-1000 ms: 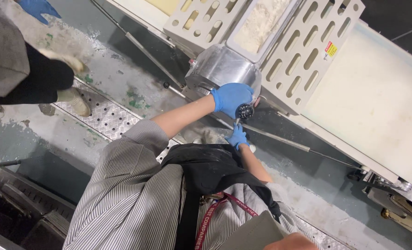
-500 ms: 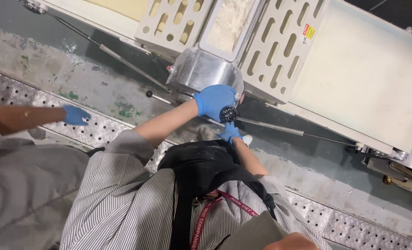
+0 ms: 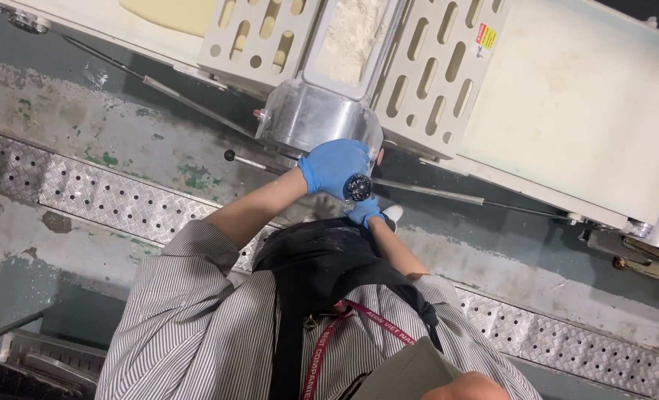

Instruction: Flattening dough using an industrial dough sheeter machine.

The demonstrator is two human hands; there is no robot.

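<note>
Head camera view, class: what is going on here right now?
A person in a grey striped shirt and black apron stands at a long white conveyor machine. The blue-gloved left hand rests on the machine's shiny rounded metal housing, beside a small round black knob. The blue-gloved right hand sits just below that knob. Pale flour fills the white hopper above.

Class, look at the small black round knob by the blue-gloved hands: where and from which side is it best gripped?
Grip the black knob around its round rim, coming from the person's side: its face points outward from the metal housing. The left hand already rests beside it.
</note>
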